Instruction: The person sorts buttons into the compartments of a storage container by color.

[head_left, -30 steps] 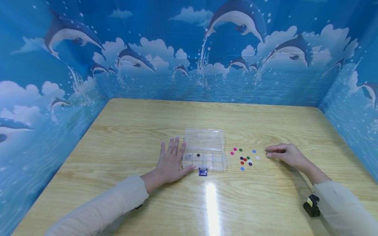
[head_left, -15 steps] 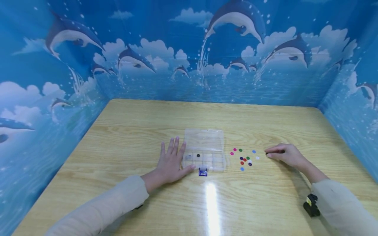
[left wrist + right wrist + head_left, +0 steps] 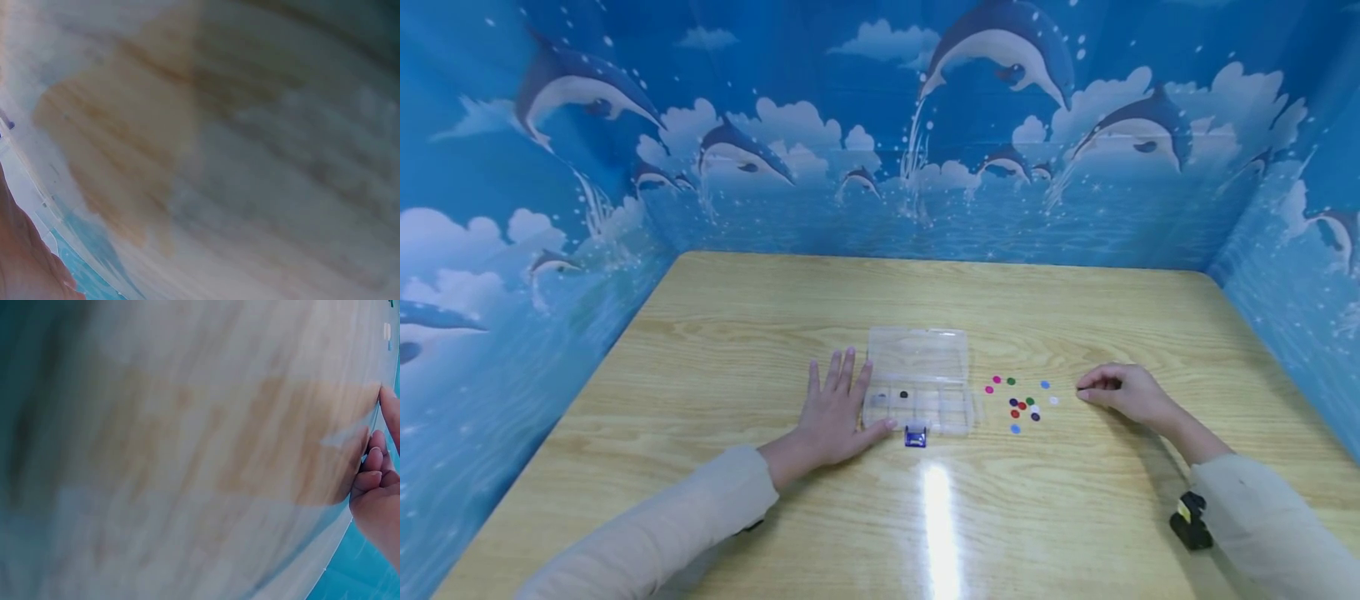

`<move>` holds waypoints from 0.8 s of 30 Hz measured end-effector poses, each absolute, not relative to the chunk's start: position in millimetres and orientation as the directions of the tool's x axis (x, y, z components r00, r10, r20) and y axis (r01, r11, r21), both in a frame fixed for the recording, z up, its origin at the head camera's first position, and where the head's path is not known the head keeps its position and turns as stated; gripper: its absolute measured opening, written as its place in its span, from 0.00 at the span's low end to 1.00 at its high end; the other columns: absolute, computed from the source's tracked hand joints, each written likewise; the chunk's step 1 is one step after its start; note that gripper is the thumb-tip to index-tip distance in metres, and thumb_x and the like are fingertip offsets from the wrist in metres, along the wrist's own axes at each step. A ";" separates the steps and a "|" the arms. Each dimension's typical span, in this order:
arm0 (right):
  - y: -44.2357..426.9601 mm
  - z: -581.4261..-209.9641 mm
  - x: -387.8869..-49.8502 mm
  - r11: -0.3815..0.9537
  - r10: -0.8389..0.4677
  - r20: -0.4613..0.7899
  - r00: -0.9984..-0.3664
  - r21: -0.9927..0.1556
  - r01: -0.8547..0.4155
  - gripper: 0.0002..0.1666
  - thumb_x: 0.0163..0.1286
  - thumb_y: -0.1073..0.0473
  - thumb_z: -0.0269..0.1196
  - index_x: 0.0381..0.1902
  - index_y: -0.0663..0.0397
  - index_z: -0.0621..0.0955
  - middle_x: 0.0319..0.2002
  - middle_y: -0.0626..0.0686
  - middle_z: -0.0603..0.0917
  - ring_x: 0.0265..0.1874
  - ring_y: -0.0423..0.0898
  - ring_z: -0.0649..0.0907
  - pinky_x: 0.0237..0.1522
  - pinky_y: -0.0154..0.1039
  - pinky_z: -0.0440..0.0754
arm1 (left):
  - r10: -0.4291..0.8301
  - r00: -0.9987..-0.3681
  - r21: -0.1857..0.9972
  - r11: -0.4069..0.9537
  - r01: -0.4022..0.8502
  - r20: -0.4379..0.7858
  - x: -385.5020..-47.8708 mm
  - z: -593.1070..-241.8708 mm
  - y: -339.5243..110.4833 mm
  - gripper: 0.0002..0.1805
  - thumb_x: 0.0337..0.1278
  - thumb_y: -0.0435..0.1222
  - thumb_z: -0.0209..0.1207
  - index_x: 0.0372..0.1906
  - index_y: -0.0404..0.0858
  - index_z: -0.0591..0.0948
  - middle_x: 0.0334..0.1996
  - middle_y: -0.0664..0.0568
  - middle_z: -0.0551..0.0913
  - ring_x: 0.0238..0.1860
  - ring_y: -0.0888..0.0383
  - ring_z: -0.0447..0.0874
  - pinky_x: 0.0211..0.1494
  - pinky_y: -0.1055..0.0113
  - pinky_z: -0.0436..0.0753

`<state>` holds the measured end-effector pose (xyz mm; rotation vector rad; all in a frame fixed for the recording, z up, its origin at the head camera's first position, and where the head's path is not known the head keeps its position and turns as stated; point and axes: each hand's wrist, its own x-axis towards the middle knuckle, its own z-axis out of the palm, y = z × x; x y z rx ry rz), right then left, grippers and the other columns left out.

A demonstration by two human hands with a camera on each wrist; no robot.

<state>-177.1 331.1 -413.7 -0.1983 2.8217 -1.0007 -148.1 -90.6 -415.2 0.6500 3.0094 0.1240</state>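
As your left hand (image 3: 831,422) lies spread against the clear compartment box (image 3: 928,410) in the head view, your right hand (image 3: 1131,396) bunches its fingers (image 3: 1099,374) near coloured discs (image 3: 1022,407) on the worktop (image 3: 760,308), any grip impossible to tell. The left-wrist view catches your hand's edge; the right-wrist view, bent fingers.

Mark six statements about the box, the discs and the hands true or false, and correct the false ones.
1. The left hand is spread beside the box. True.
2. The box is shut. False: its lid is open.
3. A black disc lies in the box. True.
4. Every disc outside the box is red. False: pink discs are there too.
5. A blue clip is at the box's near edge. True.
6. Both hands lie flat. False: the right hand has curled fingers.
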 end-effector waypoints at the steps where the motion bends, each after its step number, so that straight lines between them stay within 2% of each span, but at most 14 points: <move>1: 331.0 -413.9 -177.2 0.768 -0.170 -0.093 -0.981 -0.636 -0.073 0.15 0.62 0.57 0.63 0.40 0.64 0.82 0.31 0.51 0.79 0.25 0.36 0.69 0.25 0.31 0.68 | 0.415 -0.909 0.094 0.907 0.410 -0.039 -147.6 -414.5 -90.5 0.50 0.57 0.68 0.37 0.73 0.37 0.46 0.72 0.36 0.40 0.73 0.38 0.37 0.71 0.37 0.35; 11: 329.4 -413.0 -176.2 0.782 -0.169 -0.107 -0.980 -0.619 -0.067 0.11 0.63 0.59 0.62 0.36 0.63 0.79 0.29 0.51 0.77 0.25 0.37 0.69 0.26 0.31 0.68 | 0.418 -0.908 0.102 0.905 0.413 -0.028 -147.6 -414.2 -89.9 0.50 0.57 0.68 0.38 0.73 0.37 0.48 0.72 0.35 0.42 0.73 0.38 0.38 0.70 0.36 0.36; 24: 327.5 -409.3 -178.6 0.816 -0.145 -0.147 -0.979 -0.578 -0.034 0.13 0.65 0.57 0.60 0.38 0.64 0.82 0.34 0.54 0.82 0.30 0.38 0.73 0.29 0.29 0.70 | 0.417 -0.908 0.069 0.908 0.414 -0.040 -150.4 -418.5 -90.9 0.50 0.57 0.69 0.35 0.73 0.38 0.45 0.72 0.36 0.40 0.73 0.39 0.37 0.70 0.37 0.34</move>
